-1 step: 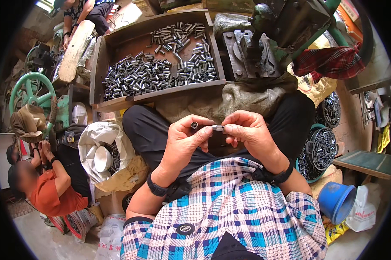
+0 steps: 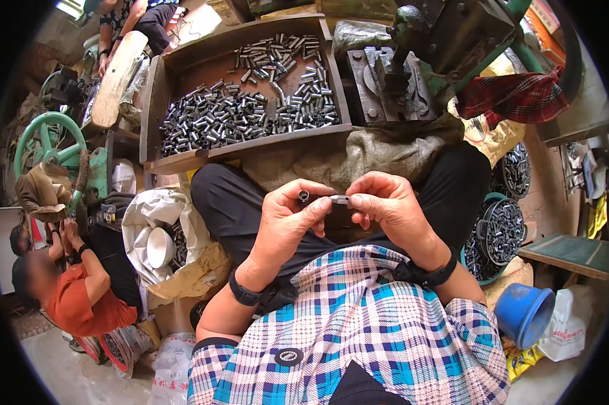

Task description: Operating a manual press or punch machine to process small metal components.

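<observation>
Over my lap, my left hand [image 2: 281, 217] and my right hand [image 2: 393, 210] meet with fingers closed. Between their thumbs and fingertips they pinch a small metal tube [image 2: 341, 200], lying crosswise; its ends are partly covered. A second short metal tube [image 2: 303, 196] is held in my left fingers, its round open end showing. Just beyond my hands stands a wooden tray [image 2: 247, 150] with many loose metal tubes [image 2: 216, 118] of similar look piled in it. Some fingers of both hands are hidden behind the thumbs.
A machine press [image 2: 399, 81] stands beyond my right hand, a red plaid cloth [image 2: 514, 96] beside it. At right are a basket of metal tubes [image 2: 500, 233] and a blue bucket [image 2: 524, 316]. At left are a sack with a white bowl [image 2: 160, 248], a green handwheel [image 2: 51, 138] and a co-worker [image 2: 91, 297].
</observation>
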`<action>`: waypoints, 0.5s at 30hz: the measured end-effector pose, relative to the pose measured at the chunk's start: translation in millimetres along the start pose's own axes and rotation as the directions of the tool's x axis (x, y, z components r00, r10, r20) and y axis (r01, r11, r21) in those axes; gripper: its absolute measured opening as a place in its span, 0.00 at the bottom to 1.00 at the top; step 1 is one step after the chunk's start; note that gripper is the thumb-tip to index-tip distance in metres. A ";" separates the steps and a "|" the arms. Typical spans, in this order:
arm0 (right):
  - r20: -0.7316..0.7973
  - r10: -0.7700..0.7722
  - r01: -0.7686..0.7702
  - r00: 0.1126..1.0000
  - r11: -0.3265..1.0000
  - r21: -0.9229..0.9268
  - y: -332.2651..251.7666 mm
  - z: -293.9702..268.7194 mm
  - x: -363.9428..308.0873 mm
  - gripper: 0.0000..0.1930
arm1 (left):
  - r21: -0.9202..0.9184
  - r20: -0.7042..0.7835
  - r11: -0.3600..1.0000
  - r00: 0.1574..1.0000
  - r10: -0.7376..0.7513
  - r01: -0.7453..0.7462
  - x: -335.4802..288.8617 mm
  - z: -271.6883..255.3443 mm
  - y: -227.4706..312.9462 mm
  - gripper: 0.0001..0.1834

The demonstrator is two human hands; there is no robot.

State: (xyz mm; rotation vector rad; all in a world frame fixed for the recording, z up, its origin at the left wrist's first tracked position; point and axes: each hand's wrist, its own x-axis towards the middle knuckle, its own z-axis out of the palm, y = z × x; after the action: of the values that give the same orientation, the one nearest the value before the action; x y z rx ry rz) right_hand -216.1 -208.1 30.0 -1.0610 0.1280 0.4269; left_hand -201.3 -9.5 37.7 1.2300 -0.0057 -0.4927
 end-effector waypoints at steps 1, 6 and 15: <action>0.000 0.002 -0.002 1.000 1.000 0.001 -0.1 0.2 -0.4 0.07 | 0.010 0.013 1.000 1.000 -0.001 0.000 -0.1 0.0 -0.5 0.09; 0.014 0.037 -0.037 0.999 0.999 0.000 -4.1 0.1 -5.5 0.07 | 0.013 0.041 0.999 0.999 0.036 -0.037 -0.3 0.1 -0.9 0.09; 0.039 0.060 -0.062 0.997 0.995 0.073 -3.8 -0.6 -13.1 0.07 | 0.105 0.205 0.978 0.966 0.158 -0.182 1.5 -3.0 -0.3 0.07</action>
State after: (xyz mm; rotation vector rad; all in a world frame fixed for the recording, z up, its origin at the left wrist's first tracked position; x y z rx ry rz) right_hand -226.5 -213.8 36.8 -0.9772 0.1430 0.4930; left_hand -199.2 -7.4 36.0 1.2838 -0.3113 -0.4661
